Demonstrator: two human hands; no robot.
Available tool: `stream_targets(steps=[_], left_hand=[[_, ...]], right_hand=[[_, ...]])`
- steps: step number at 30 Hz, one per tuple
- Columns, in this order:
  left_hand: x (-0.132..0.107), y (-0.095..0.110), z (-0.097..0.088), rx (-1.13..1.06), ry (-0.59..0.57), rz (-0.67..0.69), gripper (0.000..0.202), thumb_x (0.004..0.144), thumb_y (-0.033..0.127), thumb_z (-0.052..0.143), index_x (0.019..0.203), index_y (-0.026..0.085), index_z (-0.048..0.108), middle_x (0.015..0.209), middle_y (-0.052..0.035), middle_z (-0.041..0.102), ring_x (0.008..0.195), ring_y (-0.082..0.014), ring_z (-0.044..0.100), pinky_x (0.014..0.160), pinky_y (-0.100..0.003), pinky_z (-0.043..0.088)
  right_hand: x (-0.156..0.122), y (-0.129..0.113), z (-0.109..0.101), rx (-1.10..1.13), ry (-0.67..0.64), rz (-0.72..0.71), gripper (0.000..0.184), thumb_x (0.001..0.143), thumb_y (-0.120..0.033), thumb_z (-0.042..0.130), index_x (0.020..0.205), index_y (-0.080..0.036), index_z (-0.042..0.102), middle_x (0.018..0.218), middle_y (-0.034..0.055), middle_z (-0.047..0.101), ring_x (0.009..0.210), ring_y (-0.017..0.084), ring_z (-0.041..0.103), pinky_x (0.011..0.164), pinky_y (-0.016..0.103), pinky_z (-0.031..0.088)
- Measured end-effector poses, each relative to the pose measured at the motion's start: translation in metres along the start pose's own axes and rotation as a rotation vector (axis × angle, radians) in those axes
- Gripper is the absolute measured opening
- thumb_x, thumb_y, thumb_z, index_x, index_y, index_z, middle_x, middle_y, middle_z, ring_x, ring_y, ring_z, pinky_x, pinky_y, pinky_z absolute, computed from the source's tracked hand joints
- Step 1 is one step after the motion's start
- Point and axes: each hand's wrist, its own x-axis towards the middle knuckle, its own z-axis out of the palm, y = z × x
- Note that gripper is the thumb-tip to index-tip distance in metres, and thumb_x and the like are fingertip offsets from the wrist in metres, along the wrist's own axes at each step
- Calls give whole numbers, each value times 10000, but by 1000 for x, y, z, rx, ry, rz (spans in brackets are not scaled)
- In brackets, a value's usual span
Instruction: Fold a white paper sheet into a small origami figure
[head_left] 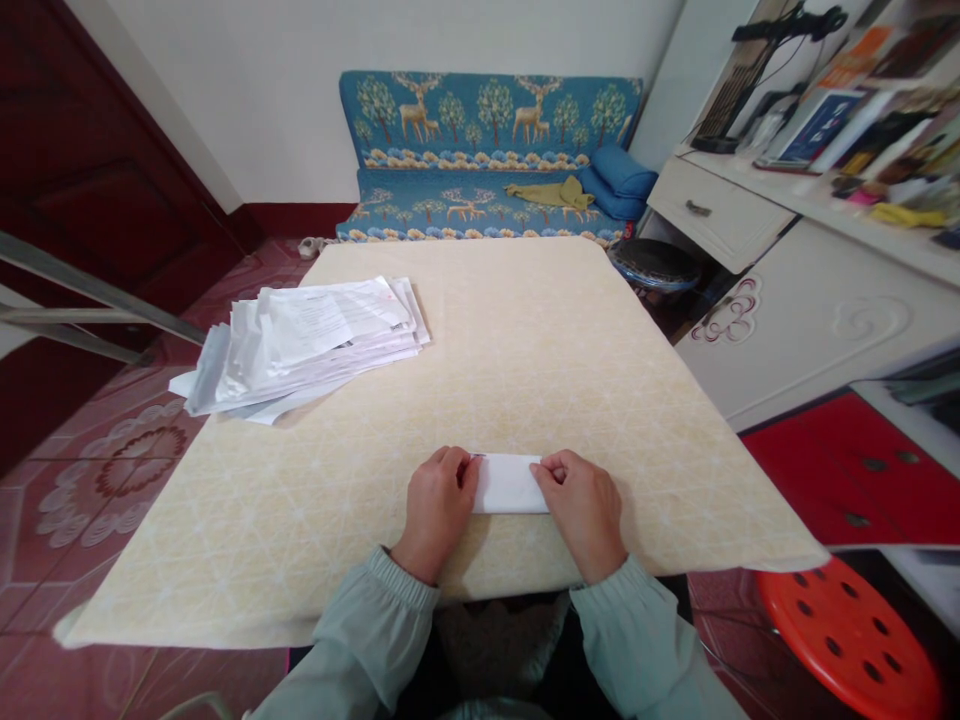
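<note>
A folded strip of white paper [508,485] lies flat on the cream patterned tablecloth [525,350], close to the table's near edge. My left hand [437,508] grips its left end, and my right hand [579,505] grips its right end. Fingers of both hands curl over the ends and hide them. Farther left on the cloth lies a loose, fanned stack of white paper sheets [304,345], printed with text and well apart from both hands.
A red plastic stool [847,640] stands at the lower right, beside a red cabinet front [847,470]. White drawers and a cluttered shelf line the right side. A blue deer-patterned floor cushion [487,150] lies beyond the table, and a dark red door stands at the left.
</note>
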Motion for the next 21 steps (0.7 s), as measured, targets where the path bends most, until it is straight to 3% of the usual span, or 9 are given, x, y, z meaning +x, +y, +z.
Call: stream_targets(steps=[8,21], left_hand=[[1,0,0,11,-23,20,169,900,200,441,848,159,596,807,-65,635,739,-186,580,679,-292,409],[3,2,1,28,-23,-33,121,870,192,487,807,164,586,776,-45,648,689,-172,577,644,-276,390]], right_hand=[[-1,-4,1,-56,-4,0,173,834,-315,537,757,-230,666,734,41,710,695,211,641,559,286,325],[0,-8,-1,-99,-22,31,173,835,-324,533,764,-237,664,733,28,701,708,204,632,566,284,302]])
